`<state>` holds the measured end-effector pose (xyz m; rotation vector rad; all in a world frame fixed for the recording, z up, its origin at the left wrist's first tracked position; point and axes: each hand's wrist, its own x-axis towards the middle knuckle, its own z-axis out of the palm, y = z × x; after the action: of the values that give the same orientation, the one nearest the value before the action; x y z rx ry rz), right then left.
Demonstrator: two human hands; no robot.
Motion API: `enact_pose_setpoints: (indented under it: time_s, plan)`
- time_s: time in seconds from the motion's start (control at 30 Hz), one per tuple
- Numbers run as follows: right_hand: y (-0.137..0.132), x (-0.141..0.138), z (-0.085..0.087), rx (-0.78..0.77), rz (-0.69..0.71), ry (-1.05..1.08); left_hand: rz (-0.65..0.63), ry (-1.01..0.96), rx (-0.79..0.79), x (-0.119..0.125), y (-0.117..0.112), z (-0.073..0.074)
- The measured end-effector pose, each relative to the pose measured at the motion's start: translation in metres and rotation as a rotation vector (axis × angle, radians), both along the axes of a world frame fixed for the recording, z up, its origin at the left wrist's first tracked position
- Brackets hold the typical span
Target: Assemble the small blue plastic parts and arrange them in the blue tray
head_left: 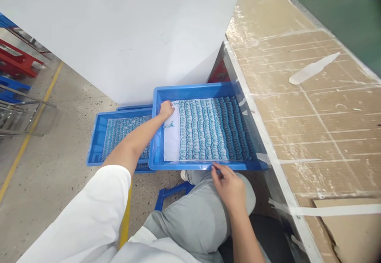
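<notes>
A blue plastic tray [190,90] lies in front of me, its right end beneath the table edge. Inside, many small teal-and-white pieces [205,128] stand in wavy rows on a white sheet [172,146]. My left hand [167,110] reaches over the tray's left end, its fingers curled down at the sheet's upper left corner; what they hold, if anything, is hidden. A few loose teal pieces [169,125] lie on the bare strip of sheet just below it. At the near rim, my right hand [229,185] pinches the tray's edge between thumb and fingers.
Another blue tray [97,136] with similar rows sits lower left, partly under the first. A cardboard-covered table [312,116] stands at right, bearing a pale flat strip [314,68]. A white panel [133,37] rises behind. Red stools [19,58] and metal frames stand far left.
</notes>
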<state>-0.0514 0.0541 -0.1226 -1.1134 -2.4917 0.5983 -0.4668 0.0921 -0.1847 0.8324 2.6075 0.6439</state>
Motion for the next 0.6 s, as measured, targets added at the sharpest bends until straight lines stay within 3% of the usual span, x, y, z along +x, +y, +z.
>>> enact_pose_setpoints:
  time_s: [0.37, 0.6]
  plan:
    - [0.002, 0.002, -0.003, -0.009, 0.009, 0.021, -0.035, 0.063, 0.063, -0.009, 0.023, -0.013]
    - [0.003, 0.0, -0.001, -0.031, 0.017, 0.014, 0.048, 0.058, 0.057, -0.009, 0.031, -0.014]
